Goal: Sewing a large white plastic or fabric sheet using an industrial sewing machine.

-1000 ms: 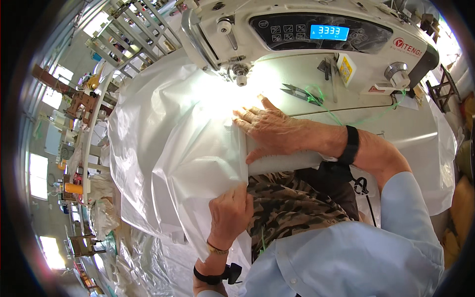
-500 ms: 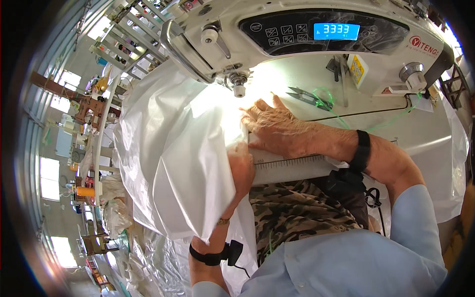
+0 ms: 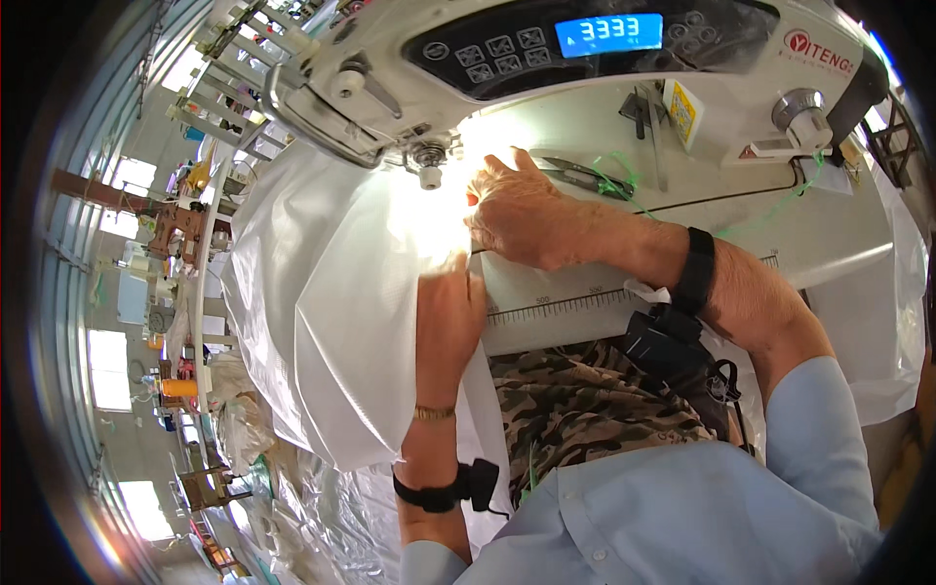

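Note:
A large sheet of white, slightly shiny fabric [image 3: 336,327] spreads over the left of the sewing machine's bed and hangs down in folds toward me. My left hand [image 3: 450,317] reaches up along its right edge, with part of the wrist side covered by the cloth. Strong lamp glare washes out that hand's fingertips. My right hand [image 3: 522,213] is bent at the edge of the cloth, its fingers curled in and closed there, just right of the needle area. Above both hands is the head of the white sewing machine [image 3: 390,107]; its needle is lost in the glare.
Dark thread snips [image 3: 580,175] lie behind my right hand, with green thread [image 3: 619,180] tangled on them. A ruler scale [image 3: 561,304] runs along the bed's front edge. The machine carries a lit blue display [image 3: 609,34]. Crinkled clear plastic [image 3: 322,517] lies at lower left.
My right hand has shifted slightly left and up, and its fingers are more curled. My left hand shows more from under the cloth. The machine appears further left and higher in view.

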`<move>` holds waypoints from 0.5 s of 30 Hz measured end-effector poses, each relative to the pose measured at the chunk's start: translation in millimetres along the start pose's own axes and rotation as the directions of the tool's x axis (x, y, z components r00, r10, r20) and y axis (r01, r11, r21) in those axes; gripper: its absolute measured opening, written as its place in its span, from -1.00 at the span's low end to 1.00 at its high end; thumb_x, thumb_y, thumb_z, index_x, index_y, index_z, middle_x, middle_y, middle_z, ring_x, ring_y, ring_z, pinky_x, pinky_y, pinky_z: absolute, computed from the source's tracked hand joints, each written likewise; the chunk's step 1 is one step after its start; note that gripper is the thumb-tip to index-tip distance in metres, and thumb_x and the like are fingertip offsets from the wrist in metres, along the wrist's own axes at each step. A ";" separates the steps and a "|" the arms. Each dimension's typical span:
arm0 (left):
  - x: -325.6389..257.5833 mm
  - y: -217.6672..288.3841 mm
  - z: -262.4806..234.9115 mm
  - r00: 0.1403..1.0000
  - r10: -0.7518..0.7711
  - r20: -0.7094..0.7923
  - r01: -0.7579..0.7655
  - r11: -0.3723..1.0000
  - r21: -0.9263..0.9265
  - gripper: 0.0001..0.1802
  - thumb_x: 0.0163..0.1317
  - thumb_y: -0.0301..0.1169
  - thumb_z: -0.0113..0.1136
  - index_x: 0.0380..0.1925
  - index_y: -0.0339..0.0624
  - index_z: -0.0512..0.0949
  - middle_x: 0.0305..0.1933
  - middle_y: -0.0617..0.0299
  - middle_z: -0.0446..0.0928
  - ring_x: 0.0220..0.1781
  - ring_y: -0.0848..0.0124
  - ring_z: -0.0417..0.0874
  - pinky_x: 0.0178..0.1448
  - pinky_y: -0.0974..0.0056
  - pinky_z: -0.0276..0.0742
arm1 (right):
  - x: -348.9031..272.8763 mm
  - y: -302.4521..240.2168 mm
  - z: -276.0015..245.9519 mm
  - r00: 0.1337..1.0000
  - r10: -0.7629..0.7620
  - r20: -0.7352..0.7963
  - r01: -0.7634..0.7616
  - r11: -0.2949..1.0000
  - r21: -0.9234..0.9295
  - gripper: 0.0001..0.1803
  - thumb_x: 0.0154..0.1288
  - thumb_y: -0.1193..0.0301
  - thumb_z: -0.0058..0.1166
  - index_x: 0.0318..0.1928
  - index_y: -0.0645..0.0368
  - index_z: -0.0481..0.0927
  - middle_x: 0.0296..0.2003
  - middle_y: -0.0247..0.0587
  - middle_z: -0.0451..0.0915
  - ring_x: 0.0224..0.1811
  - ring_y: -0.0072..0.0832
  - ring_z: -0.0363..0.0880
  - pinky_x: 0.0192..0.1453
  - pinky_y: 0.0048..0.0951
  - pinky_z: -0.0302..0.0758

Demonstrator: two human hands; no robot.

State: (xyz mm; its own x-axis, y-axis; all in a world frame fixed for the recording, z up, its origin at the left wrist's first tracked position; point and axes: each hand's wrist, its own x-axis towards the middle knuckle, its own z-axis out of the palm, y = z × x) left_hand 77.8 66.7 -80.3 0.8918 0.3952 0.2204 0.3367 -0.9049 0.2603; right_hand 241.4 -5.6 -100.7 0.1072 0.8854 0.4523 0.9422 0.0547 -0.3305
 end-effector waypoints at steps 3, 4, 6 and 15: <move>-15.9 7.6 -6.5 0.998 -0.016 -0.057 0.016 1.000 0.001 -0.71 0.16 -0.53 0.01 -0.17 -0.47 0.59 -0.48 -0.24 0.51 -0.43 -0.10 0.58 -0.29 -0.01 0.46 | 7.9 -6.7 -14.0 0.963 0.066 0.260 -0.064 0.998 -0.013 -0.74 0.30 0.36 -0.03 -0.39 0.25 0.65 -0.15 0.07 0.54 0.18 0.00 0.35 0.33 0.20 0.11; -17.9 7.6 -8.1 0.997 -0.026 -0.078 0.027 0.999 0.020 -0.70 0.16 -0.53 0.01 -0.15 -0.48 0.59 -0.49 -0.24 0.51 -0.43 -0.09 0.58 -0.30 -0.01 0.46 | 9.2 -9.4 -17.7 0.963 0.065 0.261 -0.064 0.998 -0.009 -0.74 0.30 0.36 -0.03 -0.39 0.25 0.65 -0.15 0.07 0.54 0.18 0.00 0.35 0.33 0.20 0.11; -16.6 5.0 -6.1 0.997 0.015 -0.078 -0.012 0.999 0.046 -0.69 0.16 -0.53 0.02 -0.15 -0.48 0.59 -0.48 -0.24 0.52 -0.43 -0.08 0.59 -0.29 0.00 0.47 | 10.5 -11.9 -22.8 0.931 0.100 0.351 -0.105 0.994 -0.004 -0.72 0.29 0.37 -0.03 -0.45 0.25 0.64 -0.16 0.08 0.54 0.20 0.00 0.37 0.35 0.24 0.09; 10.4 5.3 -6.6 0.998 -0.011 -0.067 0.015 0.998 0.054 -0.70 0.15 -0.52 0.04 -0.19 -0.46 0.64 -0.47 -0.23 0.56 -0.42 -0.04 0.62 -0.25 0.00 0.50 | 3.9 -5.8 -1.0 0.988 0.082 0.131 -0.072 0.994 -0.082 -0.75 0.03 0.44 0.09 -0.26 0.19 0.72 -0.14 0.04 0.64 0.29 -0.02 0.38 0.40 0.28 0.01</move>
State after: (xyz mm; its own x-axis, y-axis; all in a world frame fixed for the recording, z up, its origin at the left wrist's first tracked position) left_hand 86.8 67.1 -70.4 0.8658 0.4150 0.2795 0.3658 -0.9061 0.2123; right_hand 236.7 -2.9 -96.2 0.1415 0.9397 0.3112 0.9549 -0.0467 -0.2932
